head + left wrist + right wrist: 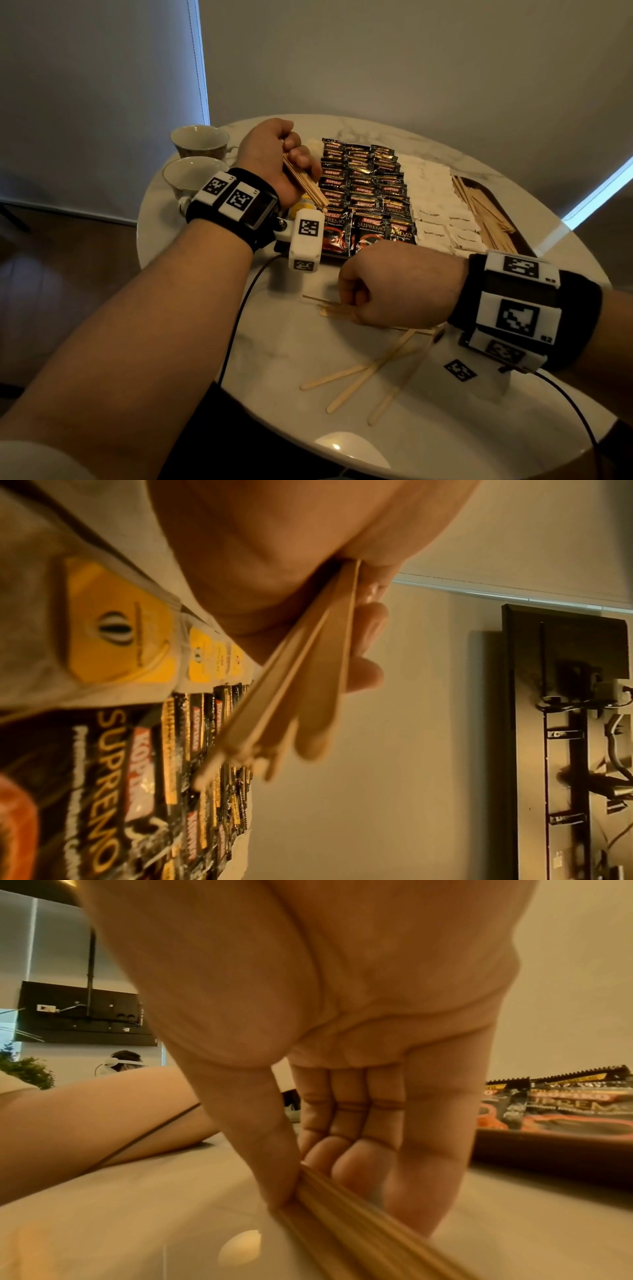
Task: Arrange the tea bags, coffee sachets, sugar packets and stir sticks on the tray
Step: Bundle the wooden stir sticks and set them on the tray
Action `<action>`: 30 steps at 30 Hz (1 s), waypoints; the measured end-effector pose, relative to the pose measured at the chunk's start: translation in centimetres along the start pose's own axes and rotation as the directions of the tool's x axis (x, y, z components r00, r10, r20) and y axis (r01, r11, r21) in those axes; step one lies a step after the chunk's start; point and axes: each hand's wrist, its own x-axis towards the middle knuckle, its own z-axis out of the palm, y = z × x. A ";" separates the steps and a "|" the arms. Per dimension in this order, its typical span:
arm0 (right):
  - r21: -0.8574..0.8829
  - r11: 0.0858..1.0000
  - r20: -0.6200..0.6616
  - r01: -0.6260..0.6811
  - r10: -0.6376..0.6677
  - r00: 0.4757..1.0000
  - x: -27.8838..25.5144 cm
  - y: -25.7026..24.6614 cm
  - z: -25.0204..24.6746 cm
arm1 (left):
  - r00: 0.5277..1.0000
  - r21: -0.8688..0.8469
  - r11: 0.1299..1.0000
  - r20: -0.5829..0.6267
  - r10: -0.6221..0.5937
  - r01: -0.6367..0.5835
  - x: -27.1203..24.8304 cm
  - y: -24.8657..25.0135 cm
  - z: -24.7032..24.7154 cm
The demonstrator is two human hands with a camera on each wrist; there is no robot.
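Left hand (277, 161): my fingers curl round a bundle of flat wooden stir sticks (303, 181);
Right hand (394, 284): my fingers pinch more sticks (330, 308) on the white marble table (274, 342)

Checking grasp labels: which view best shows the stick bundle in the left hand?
Left wrist view: the stick bundle fills the centre, fanned ends visible, left hand curled round it. Head view shows the bundle small, partly hidden by fingers. Right wrist view lacks it, showing only the right hand pinching other sticks.

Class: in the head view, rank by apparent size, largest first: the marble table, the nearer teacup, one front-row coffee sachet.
1. Marble table, largest.
2. Nearer teacup.
3. Front-row coffee sachet; it looks close to the teacup in size, so this order is unsure.
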 end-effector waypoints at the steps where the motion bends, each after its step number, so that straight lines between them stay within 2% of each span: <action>1: 0.003 1.000 0.008 -0.004 0.004 1.000 0.1 0.1 0.0 | 1.000 -0.002 1.000 0.000 -0.001 0.001 0.0 0.0 0.0; 13: -0.049 0.999 -0.018 -0.022 0.021 1.000 0.5 0.2 -0.5 | 1.000 -0.015 1.000 -0.001 -0.023 0.023 0.3 0.1 -0.2; 22: -0.030 0.999 0.046 0.024 -0.023 0.999 0.4 0.1 -0.4 | 0.999 -0.024 0.999 -0.015 -0.038 0.038 0.7 0.0 -0.3; 26: -0.101 0.994 -0.032 0.051 -0.055 0.998 0.5 -0.1 -0.3 | 0.999 -0.020 0.999 -0.019 -0.036 0.035 1.0 -0.1 -0.4; 30: -0.119 0.992 -0.051 0.052 -0.058 0.997 0.6 -0.2 -0.6 | 0.999 -0.034 0.999 -0.018 -0.041 0.040 1.1 -0.1 -0.4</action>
